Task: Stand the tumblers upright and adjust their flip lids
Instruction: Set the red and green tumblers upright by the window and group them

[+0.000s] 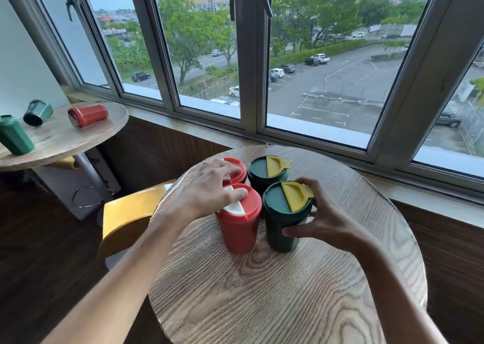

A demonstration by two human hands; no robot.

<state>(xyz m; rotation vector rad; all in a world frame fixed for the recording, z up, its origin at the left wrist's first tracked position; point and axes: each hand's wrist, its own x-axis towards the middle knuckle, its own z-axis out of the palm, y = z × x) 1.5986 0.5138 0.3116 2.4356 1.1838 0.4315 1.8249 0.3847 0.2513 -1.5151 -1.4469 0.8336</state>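
Both forearms reach forward, left grip (209, 189) flat with fingers spread, right grip (323, 219) curled round the nearer green tumbler (277, 218).

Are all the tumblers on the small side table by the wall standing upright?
No, the red tumbler and the green tumbler beside it lie on their sides on the side table.

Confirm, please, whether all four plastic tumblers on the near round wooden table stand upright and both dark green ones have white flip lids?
Not quite: the head view shows both dark green plastic tumblers with yellow flip lids, not white. All four do stand upright on the near round wooden table.
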